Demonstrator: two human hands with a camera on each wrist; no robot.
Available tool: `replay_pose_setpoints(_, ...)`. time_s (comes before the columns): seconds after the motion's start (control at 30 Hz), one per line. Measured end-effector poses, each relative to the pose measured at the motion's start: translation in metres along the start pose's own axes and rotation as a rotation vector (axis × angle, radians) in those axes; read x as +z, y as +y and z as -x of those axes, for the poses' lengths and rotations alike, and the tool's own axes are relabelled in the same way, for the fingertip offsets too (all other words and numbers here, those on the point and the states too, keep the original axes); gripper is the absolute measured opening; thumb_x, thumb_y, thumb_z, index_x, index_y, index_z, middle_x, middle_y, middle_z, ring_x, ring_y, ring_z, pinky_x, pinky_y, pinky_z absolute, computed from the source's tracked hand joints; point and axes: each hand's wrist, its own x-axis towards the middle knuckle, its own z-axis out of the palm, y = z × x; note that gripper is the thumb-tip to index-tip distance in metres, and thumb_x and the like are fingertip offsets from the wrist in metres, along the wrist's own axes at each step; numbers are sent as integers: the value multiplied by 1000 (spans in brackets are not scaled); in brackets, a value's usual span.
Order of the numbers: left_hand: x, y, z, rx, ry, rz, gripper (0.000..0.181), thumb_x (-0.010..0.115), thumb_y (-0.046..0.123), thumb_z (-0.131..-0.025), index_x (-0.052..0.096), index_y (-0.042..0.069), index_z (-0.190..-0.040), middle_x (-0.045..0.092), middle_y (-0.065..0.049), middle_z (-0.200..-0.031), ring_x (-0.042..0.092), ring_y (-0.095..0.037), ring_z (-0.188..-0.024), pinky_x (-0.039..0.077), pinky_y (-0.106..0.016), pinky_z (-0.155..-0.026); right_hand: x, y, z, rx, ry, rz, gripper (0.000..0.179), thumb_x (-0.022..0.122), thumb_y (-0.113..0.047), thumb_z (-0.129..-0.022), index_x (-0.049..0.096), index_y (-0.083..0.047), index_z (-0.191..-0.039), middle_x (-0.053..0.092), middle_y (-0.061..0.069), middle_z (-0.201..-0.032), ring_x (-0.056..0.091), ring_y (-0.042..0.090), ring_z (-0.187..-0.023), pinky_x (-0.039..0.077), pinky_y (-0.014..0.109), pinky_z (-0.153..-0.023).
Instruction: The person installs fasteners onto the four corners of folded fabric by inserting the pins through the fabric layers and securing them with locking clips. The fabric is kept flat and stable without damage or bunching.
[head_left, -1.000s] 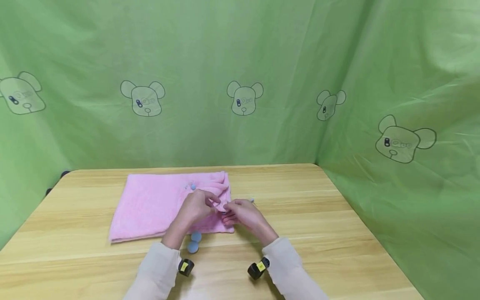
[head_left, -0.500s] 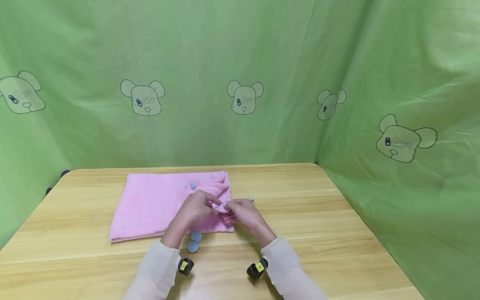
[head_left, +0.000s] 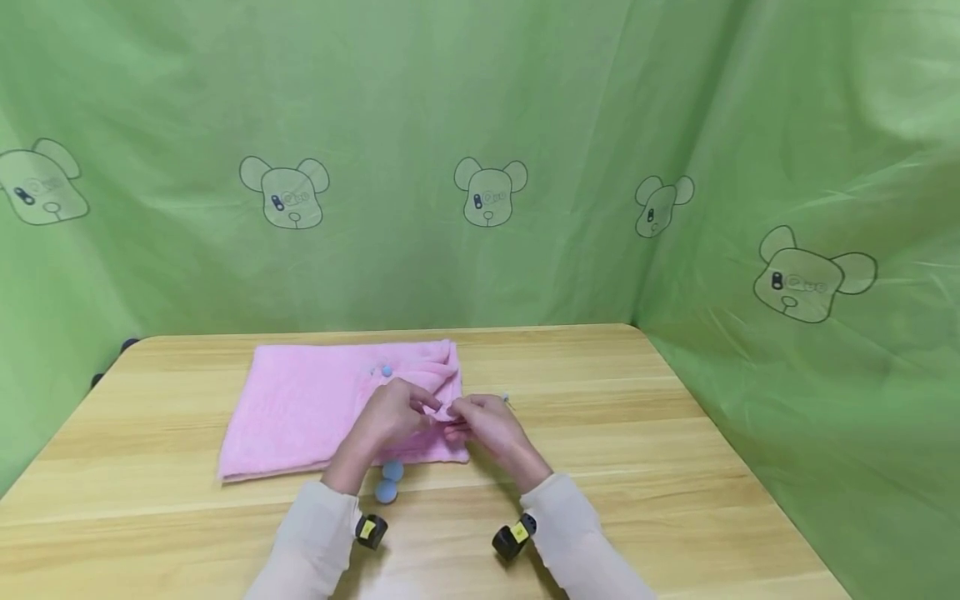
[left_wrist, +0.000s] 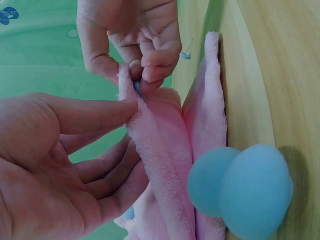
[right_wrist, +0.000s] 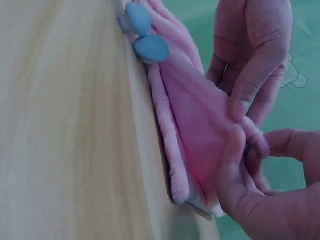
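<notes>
Wooden table (head_left: 660, 483), pink cloth (head_left: 292, 408), raised edge (left_wrist: 160, 160) pinched between left fingers (left_wrist: 100, 115), also between right fingers (right_wrist: 285, 142)

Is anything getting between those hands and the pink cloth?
Nothing visible blocks them: the left hand and right hand both pinch the pink cloth. A small blue piece shows at the right hand's grip; two round blue pieces sit aside, by the cloth's near edge.

A folded pink plush cloth (head_left: 292, 400) lies on a wooden tabletop (head_left: 637, 483), upper layer raised, a small blue piece (left_wrist: 137, 87) at its edge.
</notes>
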Motion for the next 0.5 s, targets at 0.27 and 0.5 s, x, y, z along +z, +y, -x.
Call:
replay_pose_setpoints(0.27, 0, 1, 2, -6, 5, 6, 33, 69, -5, -73, 80, 9, -100, 75, -6, -84, 59, -13, -64, 50, -25, -62, -2, 0, 1, 7, -41, -57, 26, 59, -2, -95, 60, 18, -112, 69, 11, -87, 67, 10, -68, 60, 23, -71)
replay_pose_setpoints(0.5, -1, 2, 4, 11, -4, -8, 30, 70, -6, -74, 80, 11, -98, 74, -5, -82, 60, -15, -65, 51, -27, -62, -1, 1, 1, -21, -24, -30, 22, 57, 1, -89, 60, 16, -105, 65, 7, -81, 66, 10, -67, 59, 23, -69)
